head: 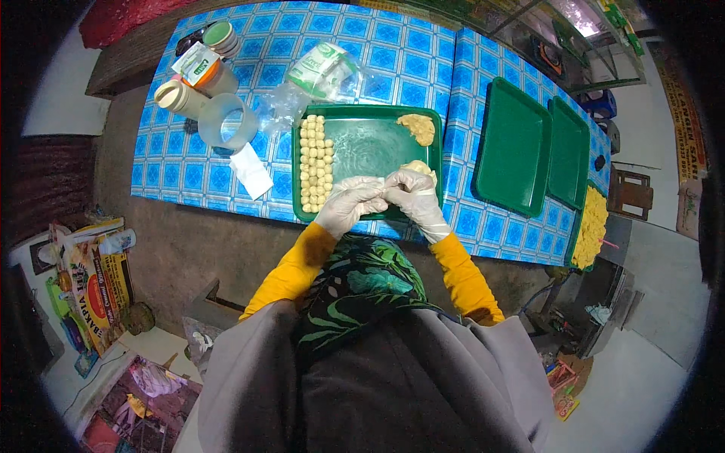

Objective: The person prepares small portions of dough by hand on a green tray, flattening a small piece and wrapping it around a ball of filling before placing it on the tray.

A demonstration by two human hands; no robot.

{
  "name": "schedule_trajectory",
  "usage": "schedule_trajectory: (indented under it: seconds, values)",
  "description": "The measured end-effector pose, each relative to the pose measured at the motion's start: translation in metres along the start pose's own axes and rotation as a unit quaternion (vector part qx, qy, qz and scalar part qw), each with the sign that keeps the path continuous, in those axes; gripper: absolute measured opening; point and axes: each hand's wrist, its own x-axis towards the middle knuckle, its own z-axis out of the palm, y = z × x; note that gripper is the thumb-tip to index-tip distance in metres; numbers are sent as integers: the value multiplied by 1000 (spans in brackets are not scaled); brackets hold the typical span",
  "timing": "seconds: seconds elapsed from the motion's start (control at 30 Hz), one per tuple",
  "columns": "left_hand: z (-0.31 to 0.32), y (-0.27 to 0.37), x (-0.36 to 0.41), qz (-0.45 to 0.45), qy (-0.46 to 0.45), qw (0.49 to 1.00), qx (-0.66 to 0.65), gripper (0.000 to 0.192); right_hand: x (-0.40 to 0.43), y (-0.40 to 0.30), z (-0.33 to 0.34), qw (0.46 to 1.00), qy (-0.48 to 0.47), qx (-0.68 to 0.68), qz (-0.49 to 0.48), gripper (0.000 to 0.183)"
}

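Both of my hands wear thin whitish gloves and meet over the near edge of a green plastic tray (368, 110). My left hand (354, 201) has its fingers bent beside the fingertips of my right hand (412, 195); whether a small piece lies between them is hidden. Just beyond my right hand sits a pale dough lump (419, 167), partly covered by it. Rows of small pale dough balls (313, 164) line the tray's left side. In the far right corner lies a flattened tan mass of dough or paste (419, 128).
Two green trays (512, 153) (568, 153) stand to the right, beside a tray of yellow crumbly food (590, 229). At the left are a translucent round container (227, 122), stacked cups (221, 38), lidded tubs and a white tissue (251, 171). Plastic packaging (325, 71) lies behind the tray.
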Motion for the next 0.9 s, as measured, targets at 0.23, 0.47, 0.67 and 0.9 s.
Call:
schedule_trajectory:
  seconds: [0.23, 0.47, 0.67, 0.9]
  values:
    - [17, 10, 2, 42, 41, 991, 121, 24, 2, -5, -5, 959, 11, 255, 125, 2]
    - [11, 6, 9, 88, 159, 978, 98, 23, -3, -16, -16, 851, 95, 510, 83, 4]
    - [-2, 6, 13, 51, 104, 990, -76, 30, -4, 76, -49, 929, 136, -342, 18, 7]
    - [-8, 10, 12, 58, 93, 993, -30, 26, -1, 83, -50, 803, 80, -588, -51, 8]
